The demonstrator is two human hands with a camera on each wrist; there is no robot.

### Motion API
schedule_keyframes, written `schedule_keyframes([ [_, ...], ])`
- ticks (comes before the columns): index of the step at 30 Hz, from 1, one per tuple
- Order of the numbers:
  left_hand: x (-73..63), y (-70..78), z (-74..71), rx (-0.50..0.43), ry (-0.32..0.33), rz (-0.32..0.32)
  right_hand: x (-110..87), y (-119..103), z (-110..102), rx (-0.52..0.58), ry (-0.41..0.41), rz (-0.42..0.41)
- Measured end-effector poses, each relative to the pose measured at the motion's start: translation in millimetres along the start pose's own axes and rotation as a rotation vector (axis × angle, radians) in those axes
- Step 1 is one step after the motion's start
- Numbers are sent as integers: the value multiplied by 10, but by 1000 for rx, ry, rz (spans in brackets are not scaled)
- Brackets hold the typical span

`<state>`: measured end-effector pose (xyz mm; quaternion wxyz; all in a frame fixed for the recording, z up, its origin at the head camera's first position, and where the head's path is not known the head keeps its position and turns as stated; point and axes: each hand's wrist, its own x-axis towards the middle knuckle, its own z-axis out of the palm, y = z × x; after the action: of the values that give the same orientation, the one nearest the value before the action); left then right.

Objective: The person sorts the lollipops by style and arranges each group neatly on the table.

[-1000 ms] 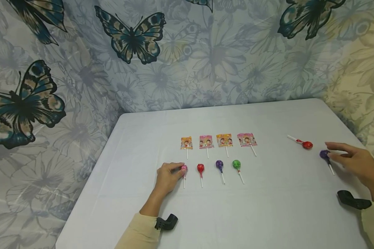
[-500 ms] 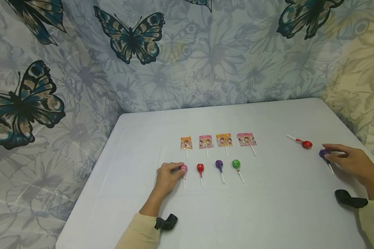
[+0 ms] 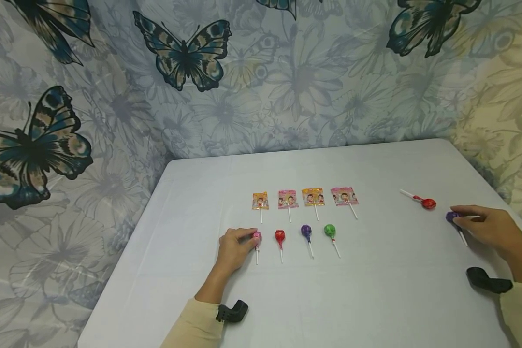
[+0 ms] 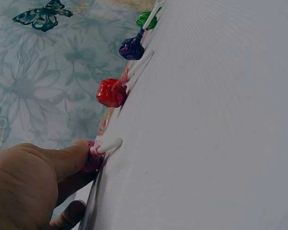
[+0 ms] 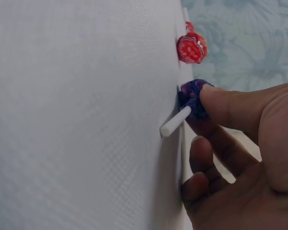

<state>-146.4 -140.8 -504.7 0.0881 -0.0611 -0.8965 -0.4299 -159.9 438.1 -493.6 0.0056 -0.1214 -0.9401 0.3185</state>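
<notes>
My left hand (image 3: 235, 247) pinches the head of a pink lollipop (image 4: 94, 155) between thumb and finger, its white stick pointing toward me. This lollipop is at the left end of the front row, followed by a red lollipop (image 3: 280, 235), a purple lollipop (image 3: 306, 230) and a green lollipop (image 3: 330, 230). Over at the right side of the table, my right hand (image 3: 489, 229) pinches the head of another purple lollipop (image 5: 194, 98) with thumb and finger. Just beyond it lies a second red lollipop (image 3: 428, 203), stick pointing left.
Behind the front row lie several flat lollipops in printed wrappers, an orange one (image 3: 260, 200) at the left and a pink one (image 3: 344, 195) at the right. The white table (image 3: 330, 299) backs onto a butterfly-patterned curtain (image 3: 296, 106).
My right hand has moved slightly left and closed its thumb and finger on the purple lollipop's head. The left hand keeps its hold on the pink lollipop.
</notes>
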Motion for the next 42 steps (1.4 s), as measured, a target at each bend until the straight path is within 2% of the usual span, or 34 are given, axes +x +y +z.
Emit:
schedule_keyframes([
  [11, 1, -2, 2, -1, 1, 8, -6, -41, 25, 20, 12, -28],
  [21, 1, -5, 3, 1, 3, 1, -151, -343, 15, 60, 51, -136],
  [34, -6, -3, 5, 2, 2, -1, -293, -639, 109, 147, 36, -266],
  [42, -9, 2, 6, 5, -2, -11, -362, -829, 170, 208, 52, -379],
])
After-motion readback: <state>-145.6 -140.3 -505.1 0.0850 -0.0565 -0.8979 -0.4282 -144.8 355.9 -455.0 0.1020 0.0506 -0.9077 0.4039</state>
